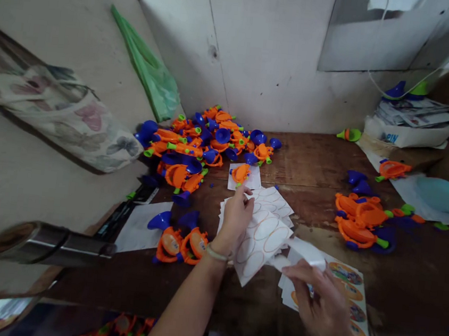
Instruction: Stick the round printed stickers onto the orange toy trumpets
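Note:
My left hand (236,215) reaches forward over a stack of used white sticker sheets (266,231) with empty oval outlines, fingers curled at its far edge, close to an orange toy trumpet (240,173) lying on a white sheet. My right hand (317,300) pinches the corner of a white sheet (306,250) near the front. Under it lies a sheet of round coloured stickers (350,288). A big pile of orange and blue toy trumpets (203,144) fills the back left of the brown table (313,161).
Two stickered trumpets (180,243) lie front left. A smaller trumpet heap (363,220) sits right. A box with papers (409,126) stands back right. A green bag (154,75) hangs on the wall; a tape roll (40,242) juts in from the left.

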Motion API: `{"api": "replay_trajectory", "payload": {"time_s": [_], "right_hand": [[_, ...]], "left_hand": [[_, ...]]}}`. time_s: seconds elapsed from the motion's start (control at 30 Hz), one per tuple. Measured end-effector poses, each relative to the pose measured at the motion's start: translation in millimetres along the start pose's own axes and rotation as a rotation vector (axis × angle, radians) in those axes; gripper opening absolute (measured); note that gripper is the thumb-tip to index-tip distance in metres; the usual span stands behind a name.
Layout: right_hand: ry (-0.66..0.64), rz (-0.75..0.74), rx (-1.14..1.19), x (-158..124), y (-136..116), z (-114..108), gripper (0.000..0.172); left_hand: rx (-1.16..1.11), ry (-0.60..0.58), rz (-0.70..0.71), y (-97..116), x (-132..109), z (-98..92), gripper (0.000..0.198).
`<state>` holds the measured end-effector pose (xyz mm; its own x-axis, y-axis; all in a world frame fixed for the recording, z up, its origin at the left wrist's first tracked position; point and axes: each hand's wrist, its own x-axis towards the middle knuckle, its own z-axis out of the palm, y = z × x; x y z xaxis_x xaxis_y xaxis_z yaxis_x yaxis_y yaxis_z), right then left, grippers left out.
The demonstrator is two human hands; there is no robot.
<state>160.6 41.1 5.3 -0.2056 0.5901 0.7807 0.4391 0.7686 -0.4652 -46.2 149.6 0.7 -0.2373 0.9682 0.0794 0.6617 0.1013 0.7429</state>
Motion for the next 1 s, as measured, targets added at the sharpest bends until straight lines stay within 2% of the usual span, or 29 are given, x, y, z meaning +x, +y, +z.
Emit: {"api": "replay_trajectory", "payload": {"time_s": [0.07, 0.17, 0.3, 0.37, 0.47, 0.53, 0.63, 0.73, 0.87, 0.93, 1.0], "right_hand": [[0.005, 0.011, 0.039, -7.7, -4.4, 0.5, 0.07], [0.003, 0.039, 0.077, -14.2, -6.3, 1.5, 0.073], [0.009, 0.062, 0.12, -13.3, -4.8, 1.2, 0.07], [-0.004, 0.069, 0.132, -12.3, -4.1, 1.1, 0.069], [0.006, 0.064, 0.142, -12.1, -2.6, 1.6, 0.072], [0.061, 0.112, 0.123, -11.0, -1.6, 1.5, 0.066], [0.161, 0.282, 0.227, -3.7, -1.7, -1.3, 0.06], [0.15, 0.405, 0.457, 11.3, -4.4, -5.1, 0.066], [0.174, 0.485, 0.627, 30.8, -11.4, 0.8, 0.078], [0.215, 0.529, 0.679, 35.9, -15.9, 9.6, 0.081], [0.248, 0.564, 0.712, 37.7, -20.3, 19.0, 0.082]], "left_hand": [[0.07, -0.018, 0.0, -3.2, 17.6, 13.0, 0.01], [0.144, -0.016, 0.014, -7.5, 58.7, 22.3, 0.023], [0.16, 0.03, -0.016, -13.9, 123.1, 16.1, 0.038], [0.127, 0.022, -0.056, -16.5, 146.3, 11.0, 0.042], [0.025, 0.016, -0.132, -18.6, 163.1, 0.9, 0.039], [-0.09, 0.038, -0.171, -19.1, 162.7, -10.5, 0.035], [-0.328, 0.09, -0.2, -19.4, 141.7, -31.5, 0.033], [-0.579, 0.162, -0.202, -17.6, 88.7, -42.9, 0.047], [-0.839, 0.197, -0.215, -8.7, -14.9, -29.1, 0.074], [-0.99, 0.166, -0.249, -2.3, -62.3, -17.1, 0.075], [-1.258, 0.104, -0.307, 3.7, -97.8, -8.2, 0.066]]}}
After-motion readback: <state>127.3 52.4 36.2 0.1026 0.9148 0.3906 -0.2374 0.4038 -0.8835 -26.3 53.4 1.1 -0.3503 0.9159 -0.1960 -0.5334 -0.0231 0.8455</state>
